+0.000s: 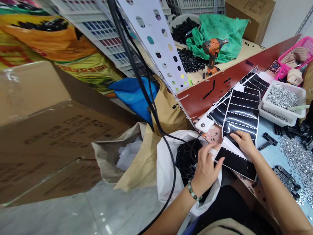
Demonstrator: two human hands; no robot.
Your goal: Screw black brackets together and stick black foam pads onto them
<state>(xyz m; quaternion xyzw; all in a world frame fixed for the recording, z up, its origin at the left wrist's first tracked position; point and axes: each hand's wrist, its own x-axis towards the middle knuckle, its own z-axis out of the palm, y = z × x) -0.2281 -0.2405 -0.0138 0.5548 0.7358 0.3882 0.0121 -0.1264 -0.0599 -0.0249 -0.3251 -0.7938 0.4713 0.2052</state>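
My left hand, with a beaded bracelet at the wrist, is at the left end of a white-backed sheet with a black scalloped strip. Its thumb and fingers are apart, the thumb close to the strip's edge. Just above that sheet, my right hand is closed, its fingertips pinching a small black adhesive strip, partly hidden by the fingers. Beneath and beyond lies a larger sheet of glossy black stickers in scalloped rows, with more such sheets fanned out behind.
Plastic tubs of screws, black parts and loose metal nuts lie to the right. A red board edges the table; an orange power drill stands behind. Black cables hang left, above a white sack of black parts.
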